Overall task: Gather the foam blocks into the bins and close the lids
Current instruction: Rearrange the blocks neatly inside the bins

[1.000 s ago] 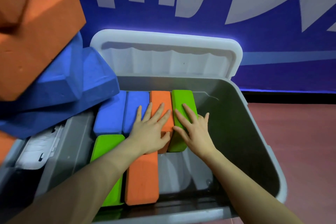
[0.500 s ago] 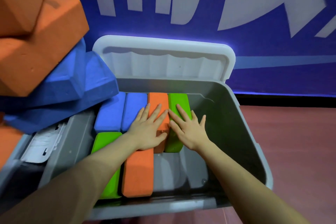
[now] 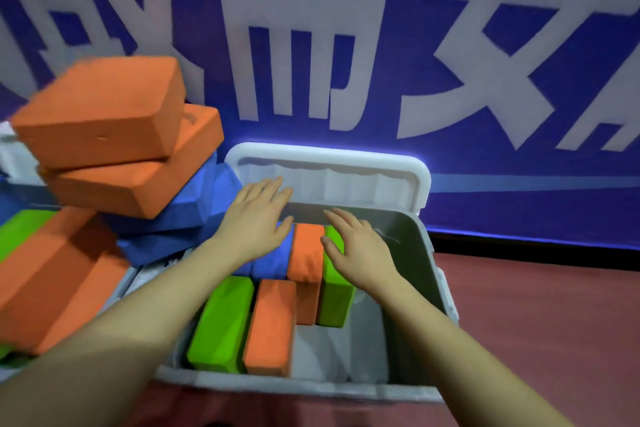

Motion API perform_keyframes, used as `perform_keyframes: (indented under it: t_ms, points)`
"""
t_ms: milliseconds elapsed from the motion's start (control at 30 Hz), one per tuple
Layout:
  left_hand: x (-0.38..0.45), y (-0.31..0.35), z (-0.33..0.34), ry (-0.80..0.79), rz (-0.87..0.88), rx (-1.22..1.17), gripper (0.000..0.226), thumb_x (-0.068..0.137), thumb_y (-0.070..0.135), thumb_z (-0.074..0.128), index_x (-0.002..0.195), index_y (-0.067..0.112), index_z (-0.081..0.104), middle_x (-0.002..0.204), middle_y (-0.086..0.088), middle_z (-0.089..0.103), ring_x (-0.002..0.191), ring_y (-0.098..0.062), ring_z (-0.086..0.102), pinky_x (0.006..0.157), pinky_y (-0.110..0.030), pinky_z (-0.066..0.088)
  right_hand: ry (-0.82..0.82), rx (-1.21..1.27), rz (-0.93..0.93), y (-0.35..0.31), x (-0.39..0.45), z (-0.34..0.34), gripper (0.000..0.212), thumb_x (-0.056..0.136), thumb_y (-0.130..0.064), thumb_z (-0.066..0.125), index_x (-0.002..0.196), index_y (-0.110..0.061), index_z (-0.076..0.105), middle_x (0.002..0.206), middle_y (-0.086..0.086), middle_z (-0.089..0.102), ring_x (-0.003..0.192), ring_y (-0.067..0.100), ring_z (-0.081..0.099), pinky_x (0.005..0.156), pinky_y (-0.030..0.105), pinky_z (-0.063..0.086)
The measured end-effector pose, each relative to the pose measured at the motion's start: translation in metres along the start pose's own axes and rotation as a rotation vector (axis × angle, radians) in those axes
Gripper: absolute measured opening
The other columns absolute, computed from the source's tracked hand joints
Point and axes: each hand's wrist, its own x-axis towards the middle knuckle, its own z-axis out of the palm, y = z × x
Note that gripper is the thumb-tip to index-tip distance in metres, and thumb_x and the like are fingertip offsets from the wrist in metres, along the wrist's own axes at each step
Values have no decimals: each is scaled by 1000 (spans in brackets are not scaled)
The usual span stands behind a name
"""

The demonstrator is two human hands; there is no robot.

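A grey bin [image 3: 420, 263] stands open in front of me, its white lid [image 3: 349, 170] upright against the blue wall. Inside lie several foam blocks: a green one [image 3: 221, 322] and an orange one [image 3: 272, 326] in front, a blue [image 3: 270, 263], an orange [image 3: 306, 256] and a green one [image 3: 337, 295] behind. My left hand [image 3: 258, 215] hovers with straight fingers, its fingertips at the lid's lower edge. My right hand [image 3: 353, 243] is raised over the back row, fingers relaxed, holding nothing.
To the left, large orange blocks [image 3: 104, 111] are stacked on blue blocks [image 3: 194, 211], overhanging a second bin whose contents include orange [image 3: 59, 274] and green foam. Red floor [image 3: 540, 322] lies to the right. The blue wall with white lettering stands close behind.
Both hands have lifted off the blocks in the bin and moved up and back toward the lid. The view has tilted up, showing more of the wall and the stack.
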Motion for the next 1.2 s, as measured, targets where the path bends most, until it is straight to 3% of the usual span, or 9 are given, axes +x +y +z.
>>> perform_keyframes:
  t_ms: [233,433,633,733,800,900,1067,1133,1200]
  points:
    - [-27,-34,-98,198,-151,39,65,80,43,35,125,4,60,135,-21,53,122,-39,52,103,-43,33,94,51,-236,-72,39,-50,51,97,-36,48,145,-23,39,150,-4,38,125,28,44,99,38,41]
    - [-53,-84,-139,232,-284,150,65,94,38,51,149,16,27,159,-9,14,144,-29,16,114,-39,12,125,61,-360,-139,71,-62,56,96,-40,51,147,-23,35,151,-1,35,124,31,45,97,39,40]
    - [-72,-147,-140,177,-407,175,74,91,55,48,152,29,16,160,-7,5,144,-35,12,115,-45,13,95,25,-366,-186,101,-39,69,89,-61,45,150,-35,26,155,4,26,117,33,50,93,46,45]
    - [-65,-173,-139,127,-384,206,81,87,67,45,152,34,9,161,-5,2,144,-38,10,115,-51,17,120,39,-342,-207,110,-24,77,81,-72,34,150,-40,20,158,4,18,127,32,45,98,46,42]
    - [-57,-186,-140,93,-348,194,88,82,72,46,151,38,5,161,-2,0,143,-40,12,113,-56,21,119,63,-323,-214,119,-14,77,84,-68,44,150,-44,12,160,5,13,134,31,39,102,47,40]
    - [-48,-202,-137,69,-310,177,94,77,75,51,150,43,2,161,4,3,141,-43,16,109,-58,28,87,224,-293,-222,128,0,81,82,-64,52,147,-52,5,158,7,18,131,33,42,99,51,43]
    - [-49,-208,-128,118,-284,96,91,76,69,58,149,44,12,159,12,15,140,-43,16,104,-49,38,169,481,-239,-237,123,19,70,84,-57,58,141,-53,17,152,5,24,123,25,49,100,50,43]
    - [-51,-207,-126,179,-262,71,88,72,64,66,147,41,26,155,11,28,137,-46,25,96,-49,45,215,463,-207,-242,121,21,64,81,-64,46,138,-54,17,150,1,29,121,29,51,108,52,31]
    - [-55,-210,-124,305,-180,67,87,56,58,81,134,32,54,137,3,55,117,-55,47,70,-54,55,240,444,-208,-245,121,19,56,82,-61,39,134,-55,20,146,-2,37,112,35,55,110,54,25]
